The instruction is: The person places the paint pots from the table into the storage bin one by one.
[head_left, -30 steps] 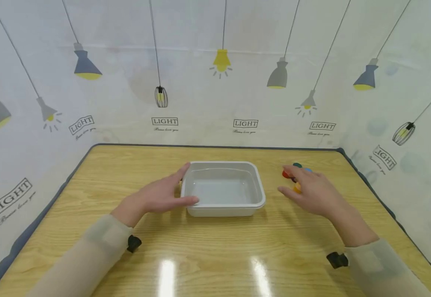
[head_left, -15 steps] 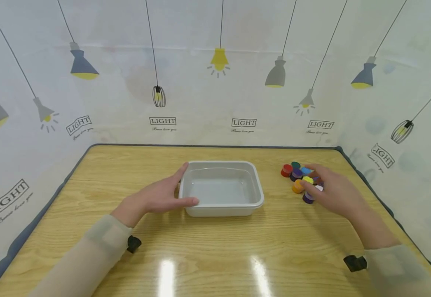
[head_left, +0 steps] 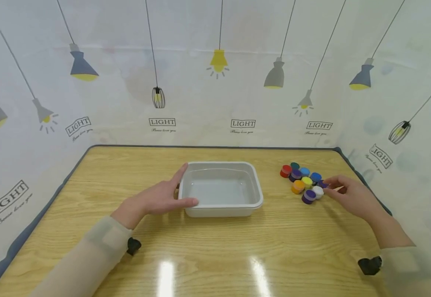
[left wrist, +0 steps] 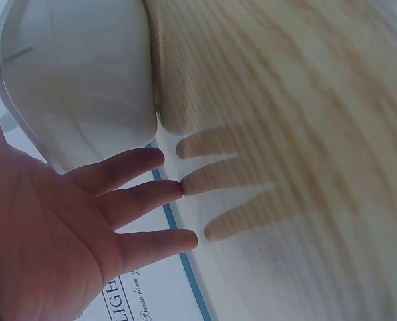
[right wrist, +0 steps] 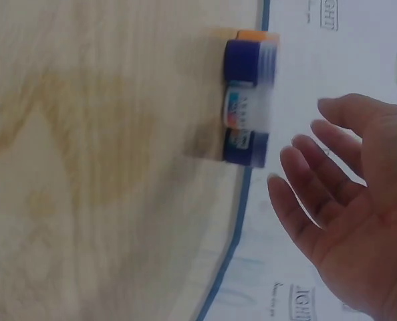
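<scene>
A white rectangular plastic tub [head_left: 221,212] stands mid-table in the head view. At its left end is my left hand [head_left: 160,196], thumb laid on the near-left rim and index finger along the far-left side. The left wrist view has the other fingers of that hand straight and spread beside the tub wall [left wrist: 85,80]. To the tub's right sits a cluster of small paint pots, among them a red pot [head_left: 285,171], a yellow pot [head_left: 307,182], an orange pot [head_left: 298,187] and a white pot [head_left: 317,192]. My right hand [head_left: 352,196] is at the cluster's right edge, fingers loosely bent with nothing between them.
The wooden table [head_left: 200,251] has a dark edge, with printed cloth walls [head_left: 197,95] close behind and at both sides. A dark blue pot [right wrist: 242,61] and a labelled pot [right wrist: 242,107] stand beside each other in the right wrist view.
My right hand has moved right across the paint pots to their right side, uncovering most of them. My left hand stays at the tub.
</scene>
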`<state>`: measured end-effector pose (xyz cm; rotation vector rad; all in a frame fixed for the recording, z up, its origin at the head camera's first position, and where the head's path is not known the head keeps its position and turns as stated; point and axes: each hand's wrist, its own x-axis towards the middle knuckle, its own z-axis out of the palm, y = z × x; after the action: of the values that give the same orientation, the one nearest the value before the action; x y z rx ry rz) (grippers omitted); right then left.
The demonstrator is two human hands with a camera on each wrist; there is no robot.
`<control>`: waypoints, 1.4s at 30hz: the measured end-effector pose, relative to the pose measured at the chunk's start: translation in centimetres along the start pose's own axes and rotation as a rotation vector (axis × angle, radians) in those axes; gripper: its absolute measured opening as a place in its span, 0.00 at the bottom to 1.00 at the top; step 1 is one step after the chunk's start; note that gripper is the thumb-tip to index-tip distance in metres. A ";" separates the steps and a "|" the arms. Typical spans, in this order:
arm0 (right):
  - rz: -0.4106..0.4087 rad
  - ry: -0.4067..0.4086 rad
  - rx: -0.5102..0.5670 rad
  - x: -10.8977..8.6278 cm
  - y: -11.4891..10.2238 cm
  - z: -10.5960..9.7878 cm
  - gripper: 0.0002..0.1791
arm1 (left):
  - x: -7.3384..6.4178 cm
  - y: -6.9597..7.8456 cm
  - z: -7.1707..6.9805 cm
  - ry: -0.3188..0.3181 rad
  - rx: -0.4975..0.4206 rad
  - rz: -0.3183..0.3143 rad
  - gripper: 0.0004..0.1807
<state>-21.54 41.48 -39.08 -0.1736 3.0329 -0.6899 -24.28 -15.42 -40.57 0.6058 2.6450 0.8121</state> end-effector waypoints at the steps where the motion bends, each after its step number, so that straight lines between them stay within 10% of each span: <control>1: 0.001 -0.020 0.010 0.0 0.3 0.1 0.25 | 0.0 -0.1 0.1 0.001 0.000 -0.001 0.70; 13: 0.023 -0.167 0.111 1.1 2.3 1.5 0.36 | 0.1 -0.4 0.2 0.005 -0.012 0.012 0.70; 30: 0.033 -0.026 0.049 0.6 2.1 1.0 0.30 | 0.1 -0.4 0.3 0.000 -0.037 0.008 0.70; 42: -0.028 0.039 0.187 0.9 -3.1 0.1 0.29 | 0.0 -0.3 0.2 -0.006 -0.031 -0.003 0.70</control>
<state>-22.11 38.52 -37.85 -0.1995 2.9845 -0.9840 -24.30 -15.51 -40.89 0.5949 2.6219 0.8475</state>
